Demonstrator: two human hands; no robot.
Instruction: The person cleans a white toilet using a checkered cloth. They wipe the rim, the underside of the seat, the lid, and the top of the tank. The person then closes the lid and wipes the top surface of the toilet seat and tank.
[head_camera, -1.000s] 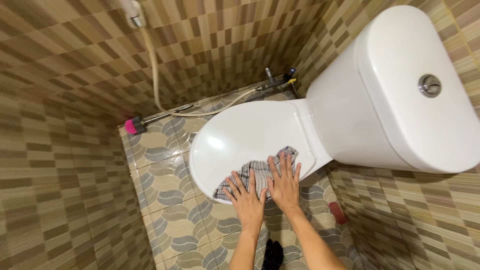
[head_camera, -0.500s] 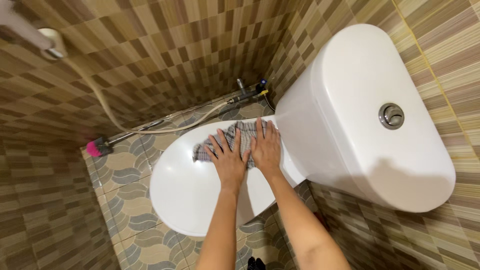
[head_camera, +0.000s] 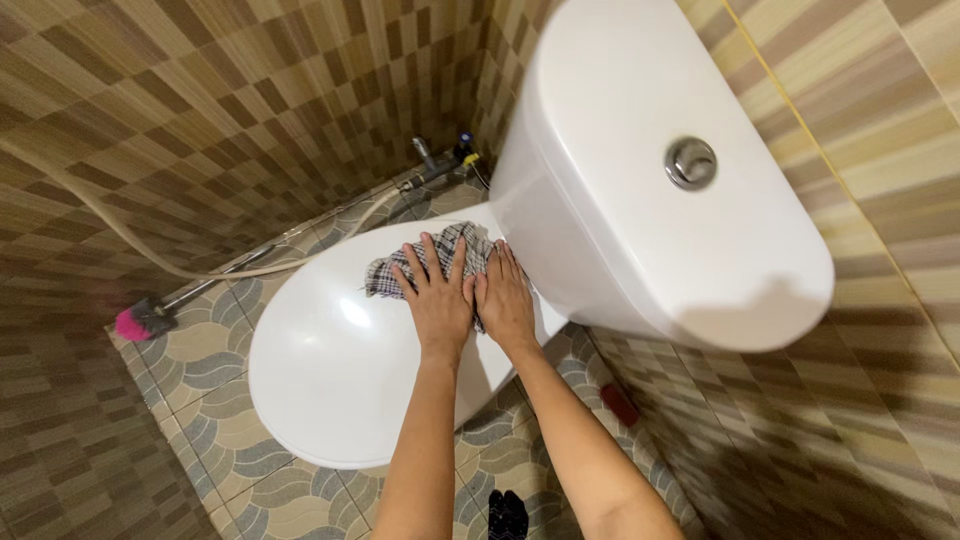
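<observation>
A checked grey-and-white cloth (head_camera: 455, 245) lies on the closed white toilet lid (head_camera: 330, 370), at its back end by the cistern. My left hand (head_camera: 437, 298) lies flat on the cloth with fingers spread. My right hand (head_camera: 503, 300) presses flat beside it, fingertips on the cloth close to the white cistern (head_camera: 640, 190). Neither hand grips the cloth; both palms rest on it.
A round metal flush button (head_camera: 691, 163) sits on the cistern top. A pink-headed brush (head_camera: 140, 322) lies on the patterned floor tiles at left. A pale hose (head_camera: 150, 262) runs to a wall valve (head_camera: 440, 165). Brown tiled walls close in on three sides.
Both hands have slid the cloth from the front rim of the lid up to its back end by the cistern. The view has shifted right and closer.
</observation>
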